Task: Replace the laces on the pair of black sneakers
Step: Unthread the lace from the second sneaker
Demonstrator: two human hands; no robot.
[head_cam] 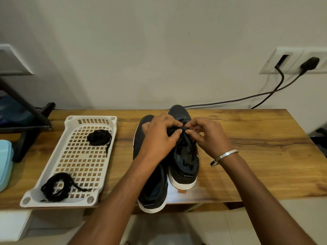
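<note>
Both hands on the right sneaker's lace, mid-table.
Left hand (160, 137) and right hand (207, 137) each pinch the black lace (178, 129); both sneakers (184, 156) lie side by side, toes toward the wall, heels at the table (256, 156) edge.

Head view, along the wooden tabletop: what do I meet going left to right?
Light blue plastic container → white perforated plastic tray holding two black lace bundles → left black sneaker → right black sneaker → silver bangle.

Tray (53, 174) left of sneakers (184, 167)
</note>
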